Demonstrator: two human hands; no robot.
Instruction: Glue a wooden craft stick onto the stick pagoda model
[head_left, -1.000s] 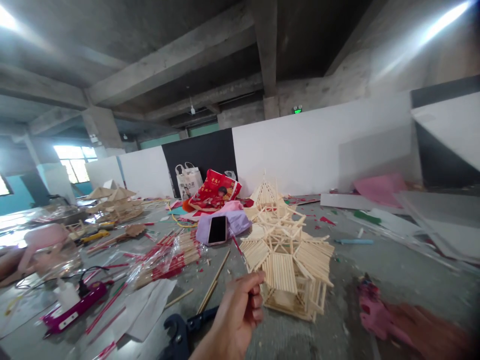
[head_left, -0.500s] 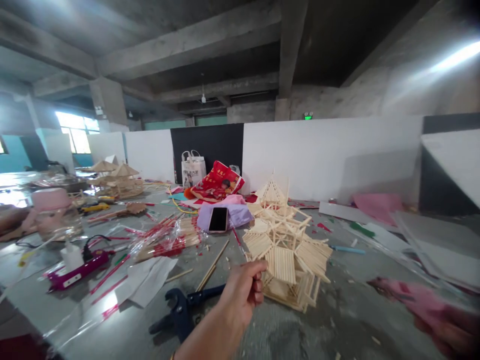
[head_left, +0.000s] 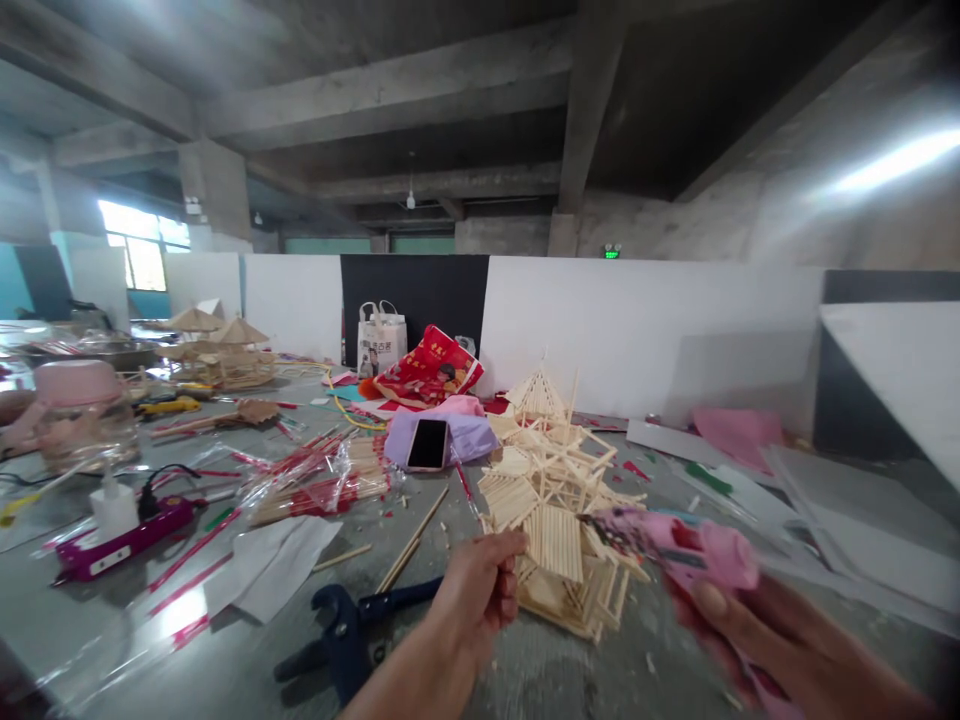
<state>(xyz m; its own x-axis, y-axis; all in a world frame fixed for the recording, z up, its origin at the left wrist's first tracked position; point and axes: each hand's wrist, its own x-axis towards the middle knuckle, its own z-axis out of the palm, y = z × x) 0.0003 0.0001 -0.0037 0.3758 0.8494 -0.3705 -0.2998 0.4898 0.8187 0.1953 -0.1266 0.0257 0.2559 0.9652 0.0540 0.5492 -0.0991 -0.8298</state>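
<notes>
right hand blurred, gripping pink glue gun; left hand pinched closed, contents hidden.

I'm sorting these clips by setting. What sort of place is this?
Probably a craft workshop in a bare industrial hall. A stick-built model pagoda stands on the work surface, packs of sticks lie nearby, more stick models sit farther back, and concrete beams run overhead.

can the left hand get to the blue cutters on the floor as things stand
Probably yes: the blue cutters lie just left of the left hand with bare floor between, but its fingertips already pinch something small beside the stick model.
</notes>
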